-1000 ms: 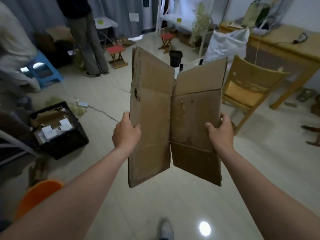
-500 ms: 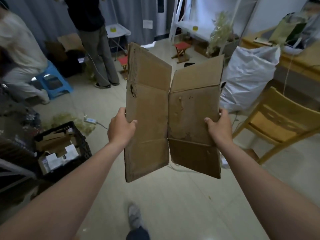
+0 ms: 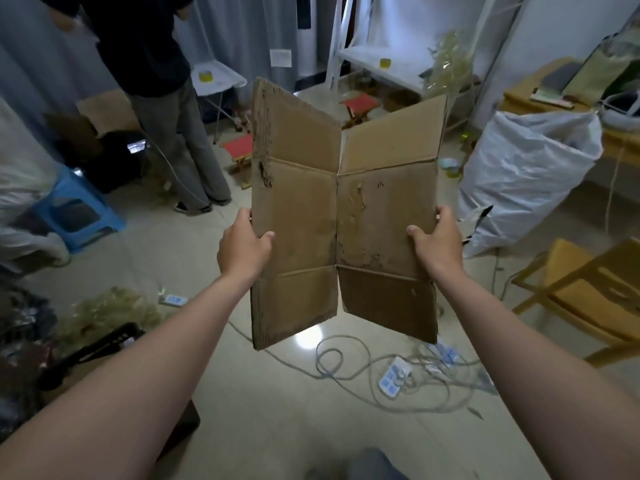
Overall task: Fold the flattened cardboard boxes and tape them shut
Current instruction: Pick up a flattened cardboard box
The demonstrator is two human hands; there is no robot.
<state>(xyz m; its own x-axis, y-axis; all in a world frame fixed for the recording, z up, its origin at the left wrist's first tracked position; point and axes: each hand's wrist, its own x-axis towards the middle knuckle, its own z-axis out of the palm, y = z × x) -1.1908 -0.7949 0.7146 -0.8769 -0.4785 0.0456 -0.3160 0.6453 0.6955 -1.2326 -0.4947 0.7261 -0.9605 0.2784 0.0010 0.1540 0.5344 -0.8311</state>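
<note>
A worn brown cardboard box hangs upright in the air in front of me, flattened but bent a little along its middle crease, flaps showing above and below. My left hand grips its left edge, thumb on the front face. My right hand grips the right edge the same way, fingers hidden behind the panel. Two yellow tape rolls sit far off: one on a small white table, another on a white shelf.
A person in dark clothes stands at the back left near a blue stool. Power strips and cables lie on the floor ahead. A big white sack and a wooden chair are at right, red stools behind.
I have walked forward and turned; the room has shifted while both hands keep the same grip on the box. Cables and power strips have come into view on the floor.
</note>
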